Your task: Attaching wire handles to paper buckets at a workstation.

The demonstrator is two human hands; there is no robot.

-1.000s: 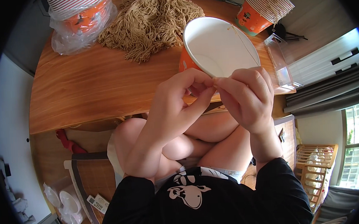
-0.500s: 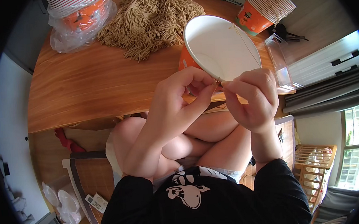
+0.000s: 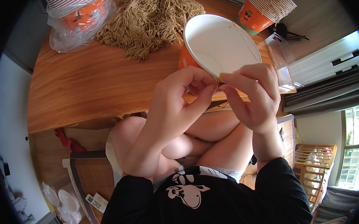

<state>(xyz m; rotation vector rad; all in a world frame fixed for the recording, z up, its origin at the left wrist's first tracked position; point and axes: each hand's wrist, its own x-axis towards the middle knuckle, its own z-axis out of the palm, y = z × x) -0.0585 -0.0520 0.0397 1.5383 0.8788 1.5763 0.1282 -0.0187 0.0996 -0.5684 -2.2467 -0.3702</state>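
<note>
A large paper bucket point(image 3: 201, 36), orange outside and white inside, stands tilted toward me at the table's front edge. From its far rim a thin tan cord point(image 3: 247, 43) runs down across the opening to the right side. At the near rim, my left hand point(image 3: 180, 97) pinches a small bit of the cord between thumb and index finger. My right hand point(image 3: 256, 97) meets it there, its thumb and index fingertips closed in around the same spot. The fingertips largely hide the knot or cord end between them.
A heap of tan cords point(image 3: 151, 21) lies behind the bucket on the wooden table point(image 3: 83, 85). Plastic-wrapped stacked buckets point(image 3: 83, 19) stand far left, another stack point(image 3: 261, 10) far right. A clear plastic box point(image 3: 279, 58) sits right of the bucket. My bent legs are below the table edge.
My right hand has shifted slightly up and right, its index finger lifting over the rim and its thumb parting a little from it. The left hand keeps its pinch almost unmoved.
</note>
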